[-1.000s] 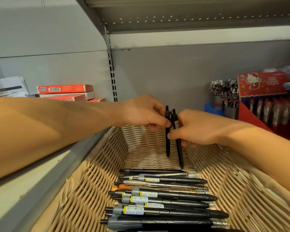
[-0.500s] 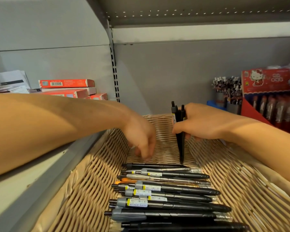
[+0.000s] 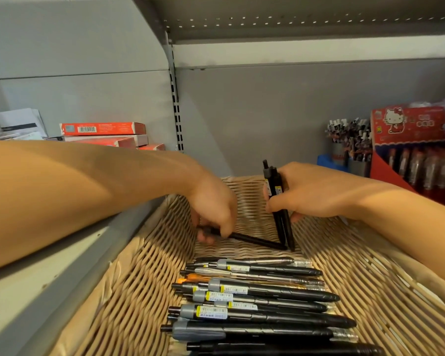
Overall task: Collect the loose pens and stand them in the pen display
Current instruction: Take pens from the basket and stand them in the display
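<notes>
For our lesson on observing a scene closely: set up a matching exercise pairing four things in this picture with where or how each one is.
Column 1
1. left hand
2. right hand
3. row of pens
4. red boxes

Column 2
A. stacked on the shelf, far left
B. holds two black pens upright
C. grips one pen lying low
D. lying flat in the wicker basket

Pairs: 1-C, 2-B, 3-D, 4-A

Hardly any writing can be read. To the right of the right hand [image 3: 316,194], beyond it, a red display box [image 3: 409,125] carries a Hello Kitty picture and a few pale characters too small to read. Left of the left hand [image 3: 213,204], a red carton [image 3: 102,128] bears a white barcode sticker. The pens [image 3: 254,299] lying nearer than both hands wear yellow-edged barcode labels, digits unreadable.
</notes>
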